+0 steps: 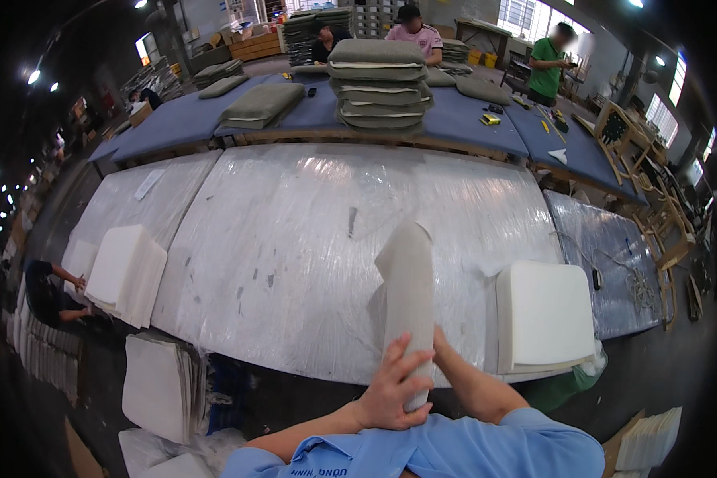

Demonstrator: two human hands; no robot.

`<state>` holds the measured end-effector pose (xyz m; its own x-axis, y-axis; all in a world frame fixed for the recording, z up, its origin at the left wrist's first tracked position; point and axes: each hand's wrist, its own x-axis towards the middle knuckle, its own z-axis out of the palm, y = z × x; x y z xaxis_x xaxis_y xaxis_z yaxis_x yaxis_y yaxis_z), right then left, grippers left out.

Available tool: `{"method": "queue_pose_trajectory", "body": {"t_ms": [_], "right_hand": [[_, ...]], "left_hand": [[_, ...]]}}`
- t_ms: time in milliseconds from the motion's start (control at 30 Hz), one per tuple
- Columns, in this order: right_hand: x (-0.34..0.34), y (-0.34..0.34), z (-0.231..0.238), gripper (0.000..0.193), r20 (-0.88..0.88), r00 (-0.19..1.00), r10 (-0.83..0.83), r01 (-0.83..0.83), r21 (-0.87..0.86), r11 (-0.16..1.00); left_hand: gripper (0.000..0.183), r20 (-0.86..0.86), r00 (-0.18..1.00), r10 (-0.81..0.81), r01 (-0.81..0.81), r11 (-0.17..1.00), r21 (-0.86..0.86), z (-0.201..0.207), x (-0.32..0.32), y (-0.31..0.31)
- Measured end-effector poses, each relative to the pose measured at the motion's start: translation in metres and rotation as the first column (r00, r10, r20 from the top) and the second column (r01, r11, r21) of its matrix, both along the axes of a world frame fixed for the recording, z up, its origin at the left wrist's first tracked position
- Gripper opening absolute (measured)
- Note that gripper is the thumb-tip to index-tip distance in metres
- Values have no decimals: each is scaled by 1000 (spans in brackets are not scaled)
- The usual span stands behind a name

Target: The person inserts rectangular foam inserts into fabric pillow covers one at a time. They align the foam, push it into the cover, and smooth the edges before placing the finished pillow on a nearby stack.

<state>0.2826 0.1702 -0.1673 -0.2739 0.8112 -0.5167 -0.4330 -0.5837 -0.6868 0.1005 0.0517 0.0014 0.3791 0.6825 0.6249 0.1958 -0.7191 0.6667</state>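
Observation:
A light grey fabric-covered cushion (410, 295) stands tilted on its narrow edge in front of me, its far end over the plastic-wrapped table (295, 239). My left hand (394, 381) is closed around its near end, fingers spread over the fabric and thumb low down. My right hand (440, 344) reaches against the cushion's right side; its fingers are hidden behind the cushion. To the right, a stack of white foam pads (550, 315) lies on the table near its front edge.
More white foam pads (123, 271) stand at the left, beside a person (48, 295) in dark clothing. Below them is another pad stack (155, 386). Blue tables (462, 131) behind carry piled grey cushions (378, 84) and a yellow tape measure (490, 119). Wooden chair frames (665, 227) stand at right.

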Motion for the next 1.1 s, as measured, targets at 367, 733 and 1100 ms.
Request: {"method": "queue_pose_trajectory", "body": {"t_ms": [367, 733, 1100], "right_hand": [[14, 159, 176, 51, 295, 916, -272, -4, 685, 729], [2, 163, 137, 50, -41, 942, -333, 304, 525, 795], [-12, 186, 158, 66, 20, 966, -258, 214, 498, 840]], "left_hand": [[30, -70, 996, -55, 50, 996, -77, -2, 10, -15], [51, 67, 997, -43, 64, 935, -350, 0, 3, 24], [80, 343, 914, 217, 179, 543, -820, -57, 12, 287]]}}
